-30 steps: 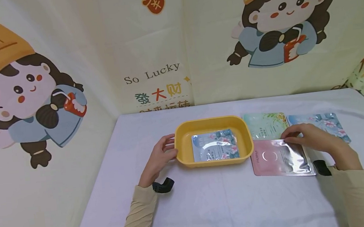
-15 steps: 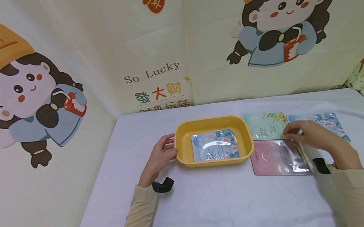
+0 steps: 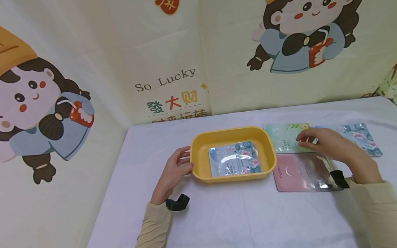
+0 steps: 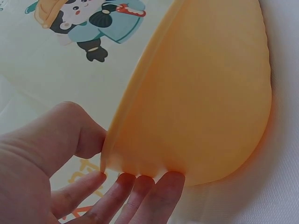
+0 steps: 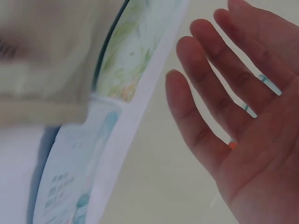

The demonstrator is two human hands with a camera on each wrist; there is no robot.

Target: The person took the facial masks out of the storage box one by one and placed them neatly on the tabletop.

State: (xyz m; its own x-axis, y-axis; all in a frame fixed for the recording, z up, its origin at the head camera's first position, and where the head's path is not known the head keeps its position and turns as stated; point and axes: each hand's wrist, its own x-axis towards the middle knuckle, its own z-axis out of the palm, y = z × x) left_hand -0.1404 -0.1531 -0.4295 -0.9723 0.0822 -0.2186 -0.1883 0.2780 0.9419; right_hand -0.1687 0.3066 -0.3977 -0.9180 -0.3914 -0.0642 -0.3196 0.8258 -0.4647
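Note:
A yellow tray (image 3: 235,178) sits mid-table with a blue floral sheet-mask packet (image 3: 234,160) lying in it. My left hand (image 3: 172,172) touches the tray's left end, thumb at the rim and fingertips against the outer wall (image 4: 196,107). Over the mint-green packet (image 3: 284,137) is my right hand (image 3: 324,145), its fingertips low above the packet's right part. The right wrist view shows this hand's fingers (image 5: 201,79) nearly straight, with nothing held. Below the mint packet lies a pink and silver packet (image 3: 296,172), partly covered by the wrist.
Another blue floral packet (image 3: 366,139) lies behind the right hand at the table's right. Black wrist straps (image 3: 178,202) are on both arms. A white cloth (image 3: 251,222) covers the table, and a cartoon-printed curtain (image 3: 228,57) hangs behind it.
My right hand has left the pink packet's top edge and shifted left over the mint packet. The left hand, the tray and the packet inside it stay put.

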